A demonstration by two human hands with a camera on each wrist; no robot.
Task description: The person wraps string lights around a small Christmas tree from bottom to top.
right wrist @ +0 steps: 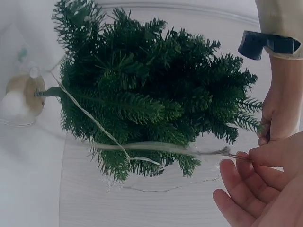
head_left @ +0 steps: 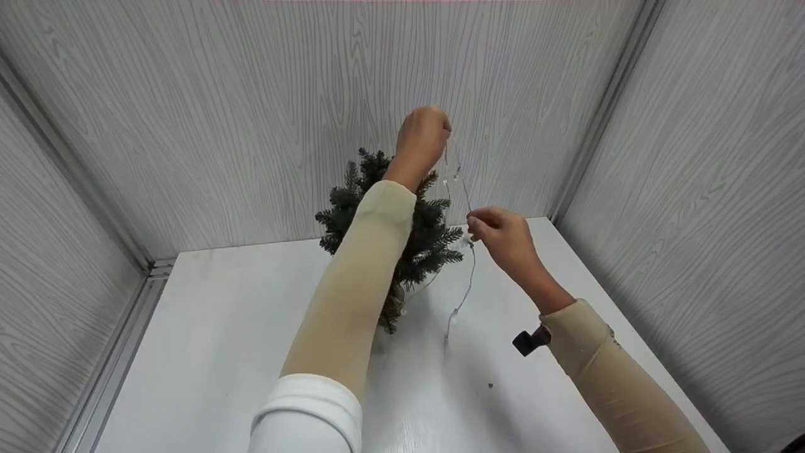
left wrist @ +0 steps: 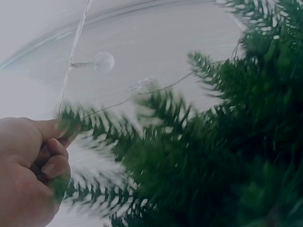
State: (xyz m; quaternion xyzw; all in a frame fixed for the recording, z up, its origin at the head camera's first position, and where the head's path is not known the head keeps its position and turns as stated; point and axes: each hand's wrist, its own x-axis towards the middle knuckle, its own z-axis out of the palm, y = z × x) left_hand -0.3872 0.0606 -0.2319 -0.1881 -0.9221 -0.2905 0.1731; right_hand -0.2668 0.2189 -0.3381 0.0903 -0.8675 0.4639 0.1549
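A small artificial Christmas tree stands on the white table, partly hidden by my left forearm. My left hand, above the tree's right side, pinches the thin wire of a string of fairy lights. The left wrist view shows the wire rising from the fingertips beside a branch, with a clear round bulb on it. Lower and to the right, my right hand pinches the same string between thumb and forefinger, its other fingers loosely bent in the right wrist view. A loose end hangs below it.
The white tabletop meets grey wood-grain panels at the back and sides. A tiny dark bit lies on the table. The tree's pale round base shows in the right wrist view. A black wrist camera sits by the right sleeve.
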